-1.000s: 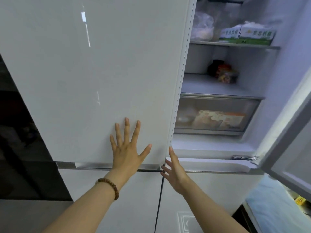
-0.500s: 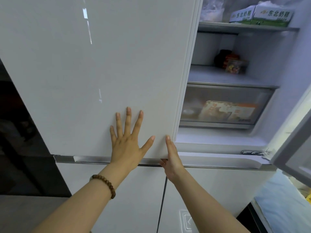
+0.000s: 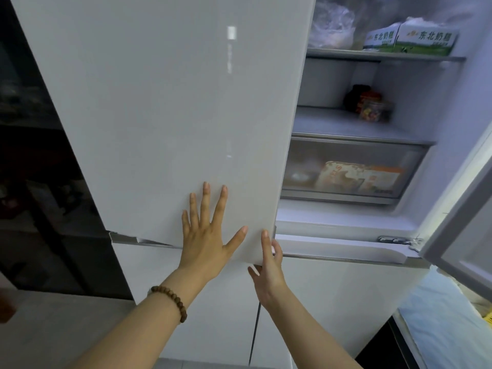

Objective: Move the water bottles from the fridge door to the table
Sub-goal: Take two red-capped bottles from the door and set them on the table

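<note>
The white left fridge door (image 3: 165, 115) fills the middle of the view and stands slightly ajar, its lower right corner out from the cabinet. My left hand (image 3: 206, 233) lies flat on its front near the bottom, fingers spread. My right hand (image 3: 267, 265) curls around the door's lower right corner and edge. The right fridge door (image 3: 463, 235) hangs wide open at the right edge. No water bottle shows; the inside of the left door is hidden.
Inside the fridge are two green-and-white cartons (image 3: 410, 39) and a plastic bag (image 3: 331, 27) on the top shelf, a jar (image 3: 372, 107) on the middle shelf and a clear drawer (image 3: 346, 171) with packaged food. Lower white doors (image 3: 332, 302) are closed. A dark cabinet (image 3: 34, 182) stands left.
My right hand moved up from below the door and took hold of its lower right corner. The left door has swung out a little from the cabinet. My left hand stays flat on it.
</note>
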{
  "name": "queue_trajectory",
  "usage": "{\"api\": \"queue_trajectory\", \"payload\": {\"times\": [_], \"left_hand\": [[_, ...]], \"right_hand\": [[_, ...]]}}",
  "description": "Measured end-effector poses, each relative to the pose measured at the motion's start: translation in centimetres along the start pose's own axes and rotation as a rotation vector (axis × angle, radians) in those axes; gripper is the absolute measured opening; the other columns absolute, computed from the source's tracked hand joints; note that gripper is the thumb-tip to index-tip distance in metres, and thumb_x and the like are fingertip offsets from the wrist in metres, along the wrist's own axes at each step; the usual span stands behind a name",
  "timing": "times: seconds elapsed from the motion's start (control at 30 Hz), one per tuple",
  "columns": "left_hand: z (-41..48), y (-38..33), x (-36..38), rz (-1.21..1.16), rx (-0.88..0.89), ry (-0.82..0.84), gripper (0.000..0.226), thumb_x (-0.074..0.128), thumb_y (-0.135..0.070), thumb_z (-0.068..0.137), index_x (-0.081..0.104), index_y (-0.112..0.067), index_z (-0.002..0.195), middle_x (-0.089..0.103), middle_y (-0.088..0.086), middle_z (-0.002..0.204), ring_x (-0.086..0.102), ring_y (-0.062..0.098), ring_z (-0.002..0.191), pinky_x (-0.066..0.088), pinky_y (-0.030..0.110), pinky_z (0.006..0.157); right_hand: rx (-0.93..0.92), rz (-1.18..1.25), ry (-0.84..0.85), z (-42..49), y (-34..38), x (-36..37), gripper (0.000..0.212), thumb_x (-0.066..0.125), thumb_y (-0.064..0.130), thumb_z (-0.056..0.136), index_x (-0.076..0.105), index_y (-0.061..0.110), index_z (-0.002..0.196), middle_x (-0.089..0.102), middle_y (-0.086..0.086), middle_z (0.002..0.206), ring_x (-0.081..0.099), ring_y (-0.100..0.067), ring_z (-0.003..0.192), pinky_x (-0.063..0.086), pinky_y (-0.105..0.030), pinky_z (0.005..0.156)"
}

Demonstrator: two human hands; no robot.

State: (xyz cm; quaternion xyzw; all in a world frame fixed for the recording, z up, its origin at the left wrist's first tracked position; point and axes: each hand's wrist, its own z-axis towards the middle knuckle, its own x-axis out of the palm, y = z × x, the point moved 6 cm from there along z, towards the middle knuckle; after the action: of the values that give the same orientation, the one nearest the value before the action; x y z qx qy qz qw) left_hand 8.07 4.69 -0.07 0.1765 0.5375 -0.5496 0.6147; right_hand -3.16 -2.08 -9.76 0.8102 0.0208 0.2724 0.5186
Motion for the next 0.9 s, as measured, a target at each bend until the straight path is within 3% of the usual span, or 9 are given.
{"api": "queue_trajectory", "payload": {"times": [0.1, 0.2, 0.33, 0.43, 0.53, 0.6, 0.7, 0.77, 0.9], "left_hand": [[-2.6, -0.5, -1.1, -0.097, -0.038, -0.039, 0.087, 0.010, -0.083, 0.071, -0.030, -0.043, 0.138, -0.040, -0.011, 0.147, -0.025, 0.020, 0.142, -0.004, 0.046, 0.118], [-4.9, -1.6, -3.6, -0.194, -0.057, -0.120, 0.087, 0.018, -0.082, 0.074, -0.025, -0.045, 0.140, -0.029, -0.011, 0.153, -0.015, 0.018, 0.145, 0.007, 0.051, 0.118], [-6.7, -4.6, -8.8, -0.248, -0.003, -0.239, 0.085, 0.026, -0.077, 0.078, -0.021, -0.046, 0.141, -0.022, -0.012, 0.155, -0.008, 0.018, 0.146, 0.015, 0.053, 0.116], [-7.7, -7.0, -12.8, -0.244, 0.031, -0.326, 0.083, 0.025, -0.077, 0.078, -0.022, -0.048, 0.140, -0.020, -0.013, 0.156, -0.007, 0.016, 0.146, 0.014, 0.049, 0.118], [-8.9, -9.0, -16.4, -0.200, 0.062, -0.399, 0.082, 0.027, -0.074, 0.079, -0.023, -0.048, 0.139, -0.015, -0.014, 0.156, -0.004, 0.014, 0.145, 0.010, 0.037, 0.117], [-9.8, -10.0, -18.5, -0.168, 0.065, -0.429, 0.083, 0.025, -0.076, 0.078, -0.024, -0.048, 0.138, -0.013, -0.014, 0.156, -0.004, 0.011, 0.144, 0.005, 0.032, 0.114], [-11.3, -10.6, -21.2, -0.171, 0.045, -0.487, 0.089, 0.032, -0.075, 0.077, -0.019, -0.042, 0.142, -0.005, -0.011, 0.156, 0.002, 0.009, 0.143, 0.008, 0.032, 0.113], [-12.3, -10.4, -23.0, -0.216, 0.010, -0.543, 0.093, 0.040, -0.071, 0.077, -0.017, -0.040, 0.144, -0.001, -0.012, 0.154, 0.008, 0.013, 0.143, 0.017, 0.035, 0.113], [-14.5, -8.5, -26.2, -0.299, -0.075, -0.667, 0.102, 0.049, -0.072, 0.071, -0.016, -0.042, 0.143, 0.004, -0.008, 0.153, 0.010, 0.013, 0.142, 0.022, 0.043, 0.115]], "right_hand": [[0.065, -0.066, 0.110, -4.1, -0.4, -0.1, 0.105, 0.063, 0.073, 0.053, 0.017, 0.041, 0.141, 0.037, 0.000, 0.146, 0.039, -0.024, 0.133, 0.027, -0.040, 0.114], [0.018, -0.228, 0.123, -7.5, 1.9, -0.7, 0.117, 0.063, 0.083, 0.041, 0.013, 0.046, 0.141, 0.026, 0.003, 0.153, 0.028, -0.019, 0.140, 0.020, -0.038, 0.113], [-0.212, -0.300, 0.162, -10.0, 9.6, 0.7, 0.091, 0.044, 0.071, 0.065, 0.015, 0.041, 0.145, 0.020, 0.019, 0.151, 0.022, -0.003, 0.138, 0.020, -0.027, 0.104], [-0.271, -0.363, 0.259, -11.8, 13.3, 3.8, 0.077, 0.035, 0.079, 0.076, 0.018, 0.046, 0.144, 0.021, 0.027, 0.149, 0.017, -0.004, 0.143, 0.015, -0.033, 0.111], [-0.252, -0.430, 0.307, -14.2, 13.5, 5.9, 0.088, 0.027, 0.087, 0.070, 0.010, 0.045, 0.146, 0.009, 0.021, 0.157, 0.008, -0.005, 0.145, 0.004, -0.043, 0.119], [-0.289, -0.443, 0.346, -16.0, 13.3, 6.5, 0.094, 0.024, 0.089, 0.067, 0.007, 0.044, 0.147, 0.003, 0.020, 0.158, 0.004, -0.004, 0.145, 0.004, -0.040, 0.119], [-0.268, -0.499, 0.401, -18.0, 12.5, 6.7, 0.101, 0.022, 0.096, 0.057, 0.012, 0.047, 0.146, 0.006, 0.020, 0.158, 0.000, -0.004, 0.146, 0.001, -0.047, 0.119], [-0.247, -0.552, 0.427, -19.1, 12.2, 7.1, 0.091, 0.019, 0.091, 0.067, 0.018, 0.045, 0.145, 0.013, 0.015, 0.158, 0.004, -0.011, 0.147, 0.000, -0.049, 0.118], [-0.274, -0.664, 0.574, -21.4, 12.8, 8.7, 0.070, 0.018, 0.079, 0.079, 0.044, 0.039, 0.130, 0.051, 0.005, 0.133, 0.046, -0.012, 0.124, 0.029, -0.037, 0.109]]}}
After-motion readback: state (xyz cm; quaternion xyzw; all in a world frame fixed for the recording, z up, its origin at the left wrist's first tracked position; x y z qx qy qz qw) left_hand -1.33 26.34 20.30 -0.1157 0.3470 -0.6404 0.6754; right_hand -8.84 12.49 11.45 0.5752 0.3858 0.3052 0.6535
